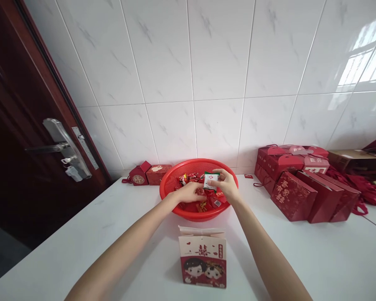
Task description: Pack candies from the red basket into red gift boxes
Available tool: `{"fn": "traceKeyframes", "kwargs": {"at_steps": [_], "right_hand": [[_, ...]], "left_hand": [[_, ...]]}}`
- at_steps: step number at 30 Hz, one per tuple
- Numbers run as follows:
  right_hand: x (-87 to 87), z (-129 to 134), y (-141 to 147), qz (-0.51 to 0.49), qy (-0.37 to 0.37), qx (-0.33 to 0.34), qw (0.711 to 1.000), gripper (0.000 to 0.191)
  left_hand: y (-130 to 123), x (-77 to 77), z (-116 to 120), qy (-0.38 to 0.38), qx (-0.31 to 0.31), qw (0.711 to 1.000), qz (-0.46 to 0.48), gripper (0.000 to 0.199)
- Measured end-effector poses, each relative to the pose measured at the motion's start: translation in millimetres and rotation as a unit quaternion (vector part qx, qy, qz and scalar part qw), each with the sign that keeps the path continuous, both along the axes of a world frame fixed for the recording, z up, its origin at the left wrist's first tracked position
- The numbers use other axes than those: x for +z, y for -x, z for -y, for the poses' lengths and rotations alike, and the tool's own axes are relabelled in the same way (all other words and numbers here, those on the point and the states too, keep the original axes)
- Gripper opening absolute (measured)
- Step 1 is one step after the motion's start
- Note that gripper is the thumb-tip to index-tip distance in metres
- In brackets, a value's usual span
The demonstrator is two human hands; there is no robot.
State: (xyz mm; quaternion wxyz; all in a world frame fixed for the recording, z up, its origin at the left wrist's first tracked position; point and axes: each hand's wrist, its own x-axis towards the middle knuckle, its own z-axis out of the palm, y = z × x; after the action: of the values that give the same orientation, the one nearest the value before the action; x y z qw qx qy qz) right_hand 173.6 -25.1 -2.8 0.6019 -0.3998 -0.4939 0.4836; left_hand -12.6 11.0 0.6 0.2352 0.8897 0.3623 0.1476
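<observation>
A red plastic basket (165, 190) stands near the wall, with red-wrapped candies (203, 205) and other small packets lying in it. Over its right side, my right hand (227, 184) pinches a white and green candy packet (211, 180). My left hand (189, 192) reaches in from the left, its fingers curled around what looks like a red-wrapped candy (200, 191); part of this is hidden. Closer to me, an upright white and red gift box (203, 261) with two cartoon figures stands between my forearms, its top flaps raised.
Dark red gift boxes (294, 194) are grouped at the right, beside red ribboned bags (360, 184) and a cardboard box (346, 156). Two small red boxes (139, 174) sit left of the basket. A tiled wall (217, 129) bounds the white table (128, 225); a door (15, 104) is at left.
</observation>
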Motion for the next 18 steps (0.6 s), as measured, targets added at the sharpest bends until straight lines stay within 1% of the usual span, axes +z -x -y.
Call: {"fn": "traceKeyframes", "kwargs": {"at_steps": [2,3,4,7,8,9,11,13,16,17,18], "right_hand": [[0.8,-1,0,-0.016,-0.002,-0.006,1.0,0.047],[1.5,-1,1,-0.022,-0.002,-0.005,1.0,0.044],[2.4,-1,1,-0.026,-0.004,-0.002,1.0,0.04],[5.8,0,3,-0.037,-0.01,0.003,0.999,0.026],[6.7,0,4,-0.041,-0.011,0.002,0.999,0.024],[7.3,0,4,-0.046,-0.012,0.0,0.999,0.023],[7.4,-1,5,-0.06,-0.009,-0.01,0.998,0.023],[6.1,-3,4,-0.076,-0.005,-0.024,0.997,0.024],[4.0,-4,3,-0.103,-0.007,-0.046,0.994,0.025],[3.8,-4,3,-0.11,-0.009,-0.052,0.993,0.025],[3.9,-4,3,-0.116,-0.011,-0.056,0.992,0.024]], "left_hand": [[-2,-1.0,4,0.027,-0.047,0.996,-0.073,0.028],[-3,-1.5,7,0.034,-0.063,0.992,-0.101,0.028],[-4,-2.0,9,0.035,-0.073,0.989,-0.124,0.033],[-7,-2.8,12,0.01,-0.076,0.983,-0.167,0.069],[-8,-2.6,12,0.001,-0.079,0.981,-0.179,0.078],[-8,-2.1,12,-0.005,-0.085,0.978,-0.19,0.082],[-9,-0.5,11,-0.005,-0.105,0.975,-0.197,0.074],[-11,1.2,10,0.005,-0.119,0.974,-0.191,0.058],[-12,1.6,9,0.019,-0.1,0.978,-0.184,0.025],[-11,0.9,9,0.021,-0.088,0.978,-0.187,0.018],[-11,0.0,8,0.022,-0.076,0.978,-0.191,0.018]]}}
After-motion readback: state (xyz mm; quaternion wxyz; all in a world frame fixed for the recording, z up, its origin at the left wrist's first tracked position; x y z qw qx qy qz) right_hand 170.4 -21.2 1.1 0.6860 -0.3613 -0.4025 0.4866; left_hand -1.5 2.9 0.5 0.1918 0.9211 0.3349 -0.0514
